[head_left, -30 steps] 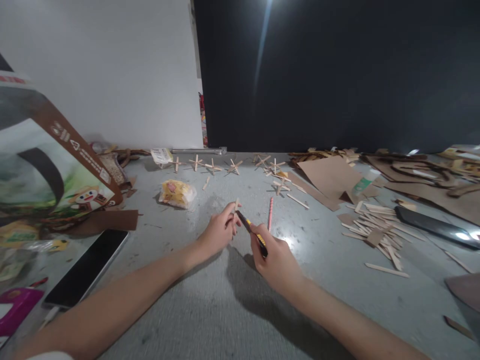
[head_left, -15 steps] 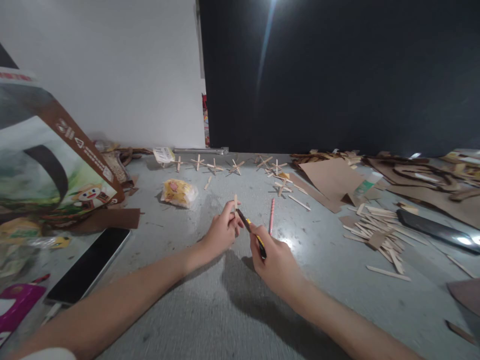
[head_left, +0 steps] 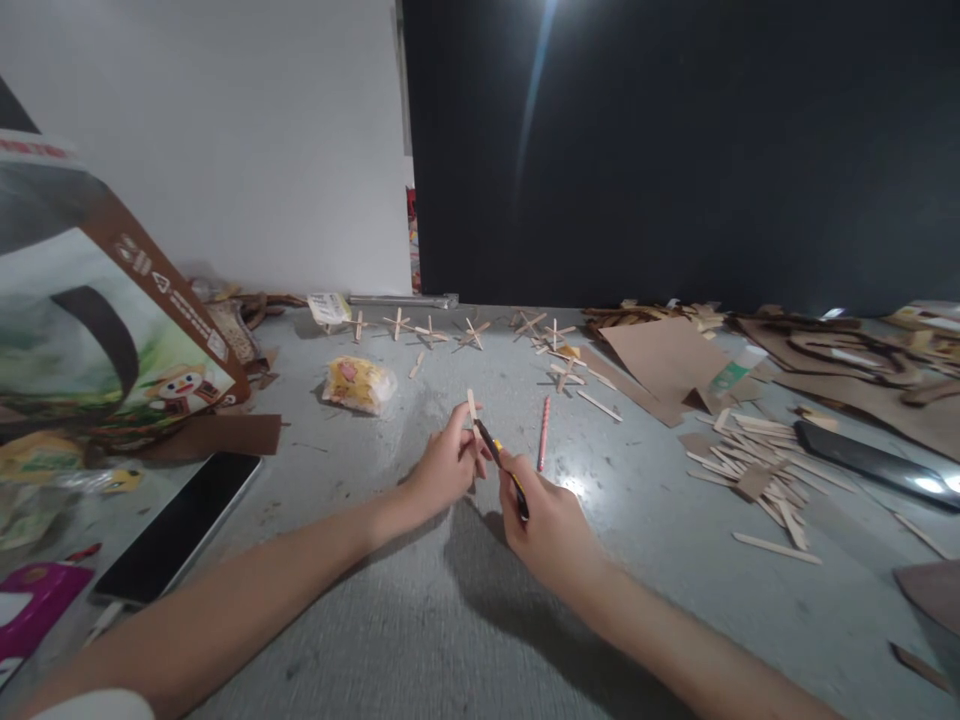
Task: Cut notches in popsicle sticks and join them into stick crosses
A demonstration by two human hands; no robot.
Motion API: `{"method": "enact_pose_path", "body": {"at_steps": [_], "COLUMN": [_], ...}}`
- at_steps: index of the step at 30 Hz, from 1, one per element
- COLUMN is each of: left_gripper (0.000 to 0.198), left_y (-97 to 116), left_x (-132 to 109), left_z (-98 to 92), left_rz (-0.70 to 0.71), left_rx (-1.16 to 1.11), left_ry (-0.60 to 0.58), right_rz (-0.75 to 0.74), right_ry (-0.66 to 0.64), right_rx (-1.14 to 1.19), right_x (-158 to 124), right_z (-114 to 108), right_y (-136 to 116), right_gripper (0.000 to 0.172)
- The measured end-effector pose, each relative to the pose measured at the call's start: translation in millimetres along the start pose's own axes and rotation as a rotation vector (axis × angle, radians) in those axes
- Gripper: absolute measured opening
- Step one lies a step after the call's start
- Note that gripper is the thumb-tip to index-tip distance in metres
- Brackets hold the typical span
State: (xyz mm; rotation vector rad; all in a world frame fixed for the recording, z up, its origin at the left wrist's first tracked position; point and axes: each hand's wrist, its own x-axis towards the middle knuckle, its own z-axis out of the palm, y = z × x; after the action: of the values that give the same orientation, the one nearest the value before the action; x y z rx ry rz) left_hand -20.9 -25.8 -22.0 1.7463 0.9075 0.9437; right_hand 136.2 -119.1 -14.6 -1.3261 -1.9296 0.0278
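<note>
Near the middle of the table, my left hand [head_left: 448, 465] is closed on a short wooden craft stick [head_left: 472, 404], which stands up between the fingers. My right hand [head_left: 551, 515] grips a black and yellow utility knife [head_left: 516, 484] by its handle. The knife's blade end points up and left and meets the stick's lower part at the left fingers. Just beyond my right hand lies a pink pencil [head_left: 544, 432]. Behind the hands, several crossed craft-stick pieces [head_left: 473, 334] stand in a row along the back of the table.
A heap of loose craft sticks [head_left: 772, 470] lies on the right, near a dark glossy phone-like object [head_left: 874, 460], a glue stick [head_left: 739, 370] and brown cardboard [head_left: 660, 355]. On the left are a phone [head_left: 180, 525], a yellow packet [head_left: 358, 386] and a large printed bag [head_left: 127, 330].
The craft stick's angle in my left hand shifts slightly, and the knife moves a little with it. Both hands keep their hold, and everything else on the table stays in place.
</note>
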Motion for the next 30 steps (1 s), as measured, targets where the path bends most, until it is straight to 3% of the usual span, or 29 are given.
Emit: {"method": "enact_pose_path", "body": {"at_steps": [7, 12, 16, 26, 30], "left_gripper": [0.037, 0.041, 0.042, 0.045, 0.043], "left_y": [-2.0, -3.5, -2.3, 5.7, 3.4], "left_x": [3.2, 1.1, -0.7, -0.7, 0.9], "left_z": [-7.7, 2.2, 8.4, -4.6, -5.1], "left_rz": [0.038, -0.104, -0.117, 0.045, 0.057], "left_rx": [0.097, -0.125, -0.242, 0.084, 0.093], "left_ry": [-0.016, -0.001, 0.039, 0.035, 0.014], "right_rz": [0.027, 0.027, -0.002, -0.029, 0.004], "right_ry": [-0.021, -0.036, -0.017, 0.012, -0.028], "right_rx": [0.0, -0.015, -0.011, 0.007, -0.002], "right_x": [1.0, 1.5, 0.5, -0.8, -0.7], "right_z": [-1.8, 1.7, 3.9, -0.8, -1.2], "right_y": [-0.2, 0.4, -0.8, -1.2, -1.2], "right_gripper": [0.022, 0.023, 0.024, 0.026, 0.024]}}
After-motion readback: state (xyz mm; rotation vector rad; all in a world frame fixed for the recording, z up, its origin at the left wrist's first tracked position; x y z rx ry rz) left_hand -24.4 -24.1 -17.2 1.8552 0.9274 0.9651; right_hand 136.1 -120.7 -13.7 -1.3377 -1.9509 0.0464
